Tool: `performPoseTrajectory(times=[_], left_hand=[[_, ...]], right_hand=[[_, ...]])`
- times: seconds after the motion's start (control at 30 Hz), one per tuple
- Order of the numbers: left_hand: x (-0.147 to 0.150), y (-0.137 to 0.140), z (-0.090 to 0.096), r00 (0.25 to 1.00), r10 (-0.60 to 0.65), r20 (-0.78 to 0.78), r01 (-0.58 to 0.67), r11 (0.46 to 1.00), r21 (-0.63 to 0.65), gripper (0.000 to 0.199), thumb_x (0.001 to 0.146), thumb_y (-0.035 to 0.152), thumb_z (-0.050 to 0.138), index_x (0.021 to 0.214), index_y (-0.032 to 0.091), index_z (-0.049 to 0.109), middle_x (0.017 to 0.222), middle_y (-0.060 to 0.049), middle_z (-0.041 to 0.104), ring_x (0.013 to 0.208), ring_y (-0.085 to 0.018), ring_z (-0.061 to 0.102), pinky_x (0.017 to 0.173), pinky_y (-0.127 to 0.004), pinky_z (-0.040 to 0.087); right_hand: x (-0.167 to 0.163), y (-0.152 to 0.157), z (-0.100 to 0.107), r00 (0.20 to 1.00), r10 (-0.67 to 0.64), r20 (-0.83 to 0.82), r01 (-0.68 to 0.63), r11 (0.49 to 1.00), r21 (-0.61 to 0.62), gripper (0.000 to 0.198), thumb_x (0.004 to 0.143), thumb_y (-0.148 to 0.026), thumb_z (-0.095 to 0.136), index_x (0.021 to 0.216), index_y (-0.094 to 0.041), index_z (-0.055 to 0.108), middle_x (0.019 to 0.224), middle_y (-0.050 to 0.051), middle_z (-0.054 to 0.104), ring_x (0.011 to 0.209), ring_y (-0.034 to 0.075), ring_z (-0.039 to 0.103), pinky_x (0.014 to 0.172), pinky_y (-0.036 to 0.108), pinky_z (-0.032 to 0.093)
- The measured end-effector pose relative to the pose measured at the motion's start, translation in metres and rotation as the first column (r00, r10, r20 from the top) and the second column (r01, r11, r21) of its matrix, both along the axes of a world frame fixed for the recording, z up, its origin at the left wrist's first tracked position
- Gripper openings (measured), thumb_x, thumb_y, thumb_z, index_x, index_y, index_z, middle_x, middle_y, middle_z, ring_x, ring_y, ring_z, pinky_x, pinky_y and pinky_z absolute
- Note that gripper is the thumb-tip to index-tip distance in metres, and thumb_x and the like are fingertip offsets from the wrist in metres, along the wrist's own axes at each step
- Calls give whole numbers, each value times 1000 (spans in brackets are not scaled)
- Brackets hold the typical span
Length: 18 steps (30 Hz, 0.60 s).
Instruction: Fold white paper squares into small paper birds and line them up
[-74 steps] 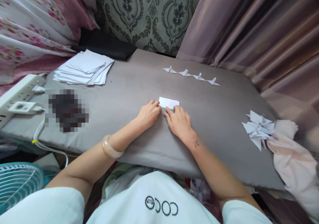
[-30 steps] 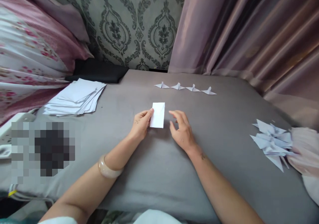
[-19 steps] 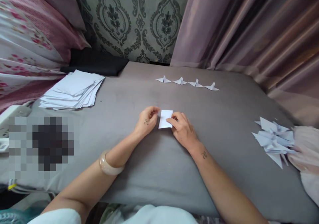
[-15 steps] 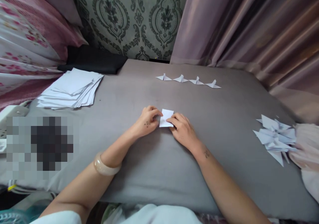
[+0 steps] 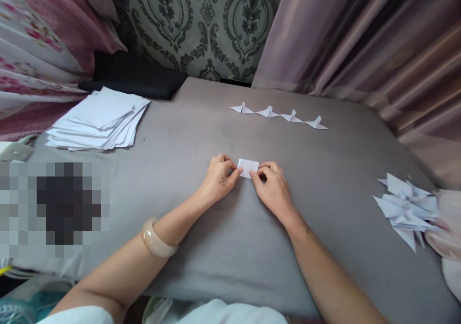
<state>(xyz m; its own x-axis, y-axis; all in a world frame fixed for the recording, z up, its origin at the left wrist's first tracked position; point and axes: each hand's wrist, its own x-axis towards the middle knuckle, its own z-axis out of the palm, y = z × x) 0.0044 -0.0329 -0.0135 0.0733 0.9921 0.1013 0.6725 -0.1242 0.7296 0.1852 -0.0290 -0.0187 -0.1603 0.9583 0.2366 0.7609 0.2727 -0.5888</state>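
Observation:
A small folded piece of white paper [image 5: 248, 168] is held between my two hands over the middle of the grey cloth-covered surface [image 5: 201, 247]. My left hand [image 5: 221, 176] pinches its left edge between thumb and fingers. At the right edge, my right hand [image 5: 272, 185] pinches it the same way, with the thumb on the near corner. The paper lies wider than it is tall, its face toward me. A pale bangle [image 5: 156, 241] circles my left wrist.
A stack of white paper sheets [image 5: 97, 119] lies at the left, by a folded black cloth [image 5: 137, 76]. Several folded paper birds [image 5: 267, 112] stand in a row at the back. A pile of folded paper shapes [image 5: 406, 206] lies at the right, beside pale fabric [image 5: 444, 237].
The paper was upright and taller than wide; now it is turned sideways, wider than tall. My right hand has shifted from its face to its right edge. The view has shifted slightly.

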Motion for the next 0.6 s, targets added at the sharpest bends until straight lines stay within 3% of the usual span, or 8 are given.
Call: performPoseTrajectory(times=[0.2, 0.6], left_hand=[[4, 2, -2, 997, 71, 6, -71, 997, 12, 17, 84, 27, 66, 71, 16, 64, 88, -7, 59, 88, -21, 56, 87, -39, 48], [4, 1, 5, 996, 72, -46, -74, 996, -55, 15, 84, 27, 65, 74, 16, 62, 95, -8, 59, 96, -25, 55, 84, -39, 48]], right_hand=[[-4, 1, 1, 998, -57, 26, 57, 998, -20, 24, 85, -38, 60, 68, -21, 59, 100, 8, 62, 93, 24, 59, 83, 40, 47], [-2, 4, 0, 998, -63, -21, 62, 997, -45, 24, 82, -40, 64, 67, -21, 62, 98, 8, 59, 87, 22, 61, 84, 40, 48]])
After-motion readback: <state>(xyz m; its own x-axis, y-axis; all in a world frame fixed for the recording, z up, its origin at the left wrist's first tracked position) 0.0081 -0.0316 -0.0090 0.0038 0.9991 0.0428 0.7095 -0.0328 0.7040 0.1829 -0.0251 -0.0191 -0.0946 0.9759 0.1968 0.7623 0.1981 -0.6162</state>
